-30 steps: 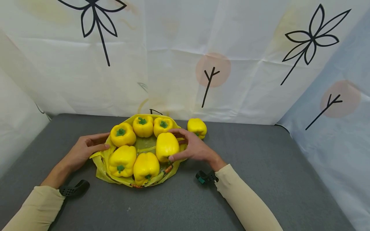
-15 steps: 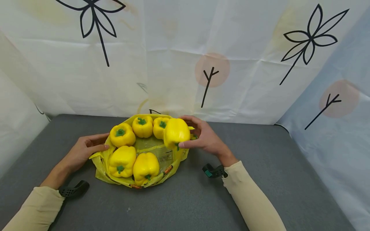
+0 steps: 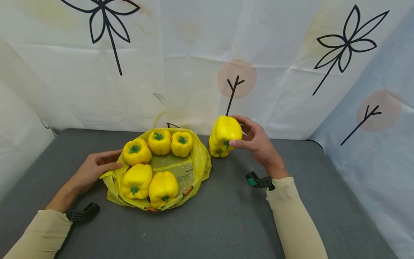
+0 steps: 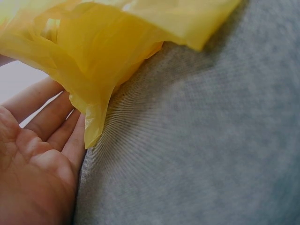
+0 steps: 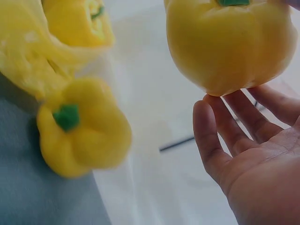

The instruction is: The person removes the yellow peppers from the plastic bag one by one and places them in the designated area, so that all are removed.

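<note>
My right hand grips a yellow bell pepper between thumb and fingers, raised above the far side of the table. Behind and below it, another yellow bell pepper rests on the table, partly covered by the held one in the head view. A yellow plastic bag lies rolled open to the left, with several yellow bell peppers standing round its inside. At the bag's left edge my left hand rests with extended fingers touching the plastic, as the left wrist view shows.
The grey table ends at a white fabric backdrop printed with leaf drawings. Fabric walls also stand on the left and right. A bare patch of the bag's bottom shows at its right side.
My right hand has lifted one bell pepper out of the bag's right side and carried it right and back, over the pepper on the table. The left hand has stayed in place.
</note>
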Motion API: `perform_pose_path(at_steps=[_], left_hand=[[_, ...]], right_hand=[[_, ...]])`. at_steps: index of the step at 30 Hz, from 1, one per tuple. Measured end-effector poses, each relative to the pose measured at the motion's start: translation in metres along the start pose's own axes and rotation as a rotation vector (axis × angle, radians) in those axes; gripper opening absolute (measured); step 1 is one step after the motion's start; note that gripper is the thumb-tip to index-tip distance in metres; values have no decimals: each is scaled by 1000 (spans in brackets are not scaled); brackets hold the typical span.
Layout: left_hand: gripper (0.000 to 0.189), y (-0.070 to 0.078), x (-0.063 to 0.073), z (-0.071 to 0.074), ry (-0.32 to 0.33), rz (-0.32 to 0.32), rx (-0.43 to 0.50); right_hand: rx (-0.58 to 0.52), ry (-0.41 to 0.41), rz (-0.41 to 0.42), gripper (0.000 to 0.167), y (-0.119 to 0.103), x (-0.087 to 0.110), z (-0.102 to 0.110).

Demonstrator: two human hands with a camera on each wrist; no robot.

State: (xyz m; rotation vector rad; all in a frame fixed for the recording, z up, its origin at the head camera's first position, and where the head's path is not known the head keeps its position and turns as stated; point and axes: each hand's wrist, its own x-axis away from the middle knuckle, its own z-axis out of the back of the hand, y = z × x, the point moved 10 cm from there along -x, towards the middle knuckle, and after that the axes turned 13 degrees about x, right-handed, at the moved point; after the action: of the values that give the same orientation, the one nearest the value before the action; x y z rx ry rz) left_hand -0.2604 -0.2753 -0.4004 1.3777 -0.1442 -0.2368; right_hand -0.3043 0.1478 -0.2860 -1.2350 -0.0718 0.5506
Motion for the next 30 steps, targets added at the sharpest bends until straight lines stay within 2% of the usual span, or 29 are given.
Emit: perform_pose_path(at_steps=[8,14,22,30], left_hand=[[57,0,1,0,4,-1,-17],[58,0,0,0,6,1,-17],[59,0,1,0,6,15,-26],[58,0,1,-2,4,-4,-8]], right_hand=[[3,95,-61,70,26,6,36],[29,132,-114,67,45,11,54],[88,92,-221,66,78,14,58],[77,49,-308,71,109,18,55]])
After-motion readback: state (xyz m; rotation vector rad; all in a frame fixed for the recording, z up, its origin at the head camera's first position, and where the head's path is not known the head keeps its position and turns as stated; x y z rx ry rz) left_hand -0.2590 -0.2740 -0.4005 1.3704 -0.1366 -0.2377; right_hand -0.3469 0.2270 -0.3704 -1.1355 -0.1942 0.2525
